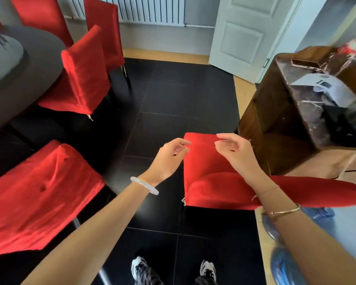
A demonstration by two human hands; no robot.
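A chair in a red fabric cover [206,171] stands right in front of me on the black tiled floor, its back towards me and its seat running off to the right. My left hand [169,157] is at the top left corner of the chair back, fingers loosely bent, fingertips at the fabric edge and holding nothing. My right hand [234,153] hovers over the top edge of the back with its fingers stretched out and relaxed. I wear a pale bangle on the left wrist and a thin gold one on the right.
More red-covered chairs [84,75] [39,194] ring a dark round table [35,58] on the left. A brown wooden cabinet [275,120] on the right carries a phone [304,63] and a white device [333,89]. A white door [245,33] is ahead. My shoes [140,268] are below.
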